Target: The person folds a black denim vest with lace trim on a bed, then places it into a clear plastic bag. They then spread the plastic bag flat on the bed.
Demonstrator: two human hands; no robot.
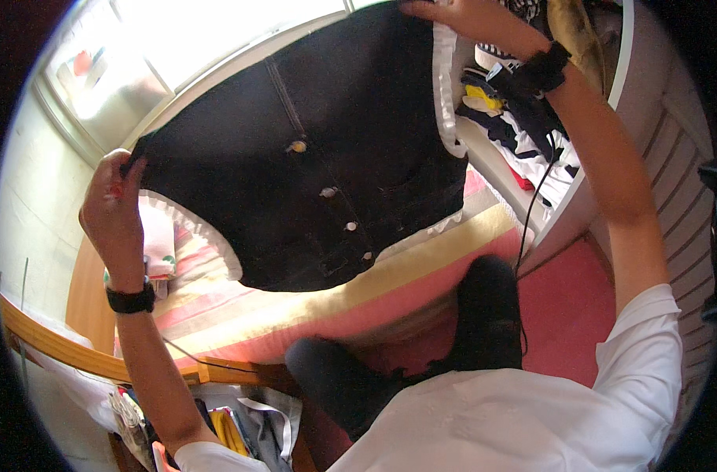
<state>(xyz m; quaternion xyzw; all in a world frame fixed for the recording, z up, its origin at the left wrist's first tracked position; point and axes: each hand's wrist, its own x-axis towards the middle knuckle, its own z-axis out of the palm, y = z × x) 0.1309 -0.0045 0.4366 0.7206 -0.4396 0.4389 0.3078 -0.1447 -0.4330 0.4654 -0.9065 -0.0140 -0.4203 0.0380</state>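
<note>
A black garment point(334, 118) with several round buttons down its front and pale ruffled trim along its side openings and lower edge hangs spread between my hands. My left hand point(113, 206) pinches its corner at the left, fingers closed on the dark fabric. Up at the top edge of the view, my right hand point(438, 13) grips the opposite corner; its fingertips are partly cut off and dim against the cloth. The garment hangs over a bed with a striped cover point(311, 318) and hides part of it. Both wrists bear black bands.
Right of the bed, an open shelf unit point(570, 200) holds piled clothes point(511, 130) and a shoe. A dark cable point(532, 218) hangs down from my right wrist. Lower left are a wooden rail point(87, 357) and a heap of folded fabrics point(228, 428). A bright window point(217, 29) lies behind the garment.
</note>
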